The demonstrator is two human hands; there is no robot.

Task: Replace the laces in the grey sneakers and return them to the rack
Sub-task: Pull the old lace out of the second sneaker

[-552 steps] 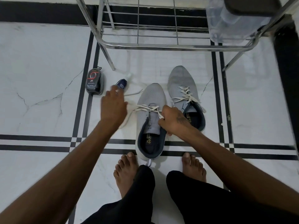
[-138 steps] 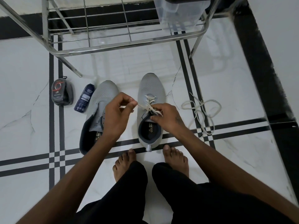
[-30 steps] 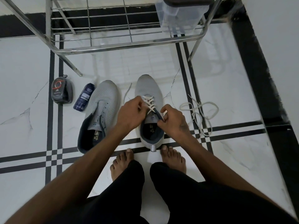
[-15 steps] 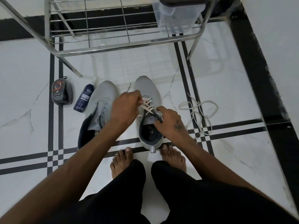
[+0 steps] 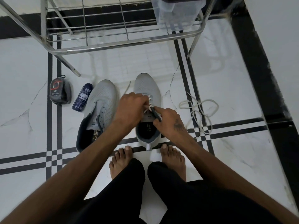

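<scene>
- Your bare feet (image 5: 123, 160) stand on the tiled floor (image 5: 234, 159), toes at the laced sneaker's heel.
- Your right hand (image 5: 168, 122) pinches the dark collar edge of the right grey sneaker (image 5: 148, 88).
- Your left hand (image 5: 131, 107) curls round its white lace (image 5: 149, 101).
- The unlaced sneaker (image 5: 100, 107) lies just left; a loose lace (image 5: 198, 109) lies to the right.
- A blue bottle (image 5: 82, 97) and polish sponge (image 5: 59, 91) lie left.
- The metal rack (image 5: 113, 44) stands beyond.

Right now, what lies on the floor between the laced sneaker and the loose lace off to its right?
Nothing: in the head view, only bare white floor with a thin crack separates the sneaker from the loose lace.
</scene>
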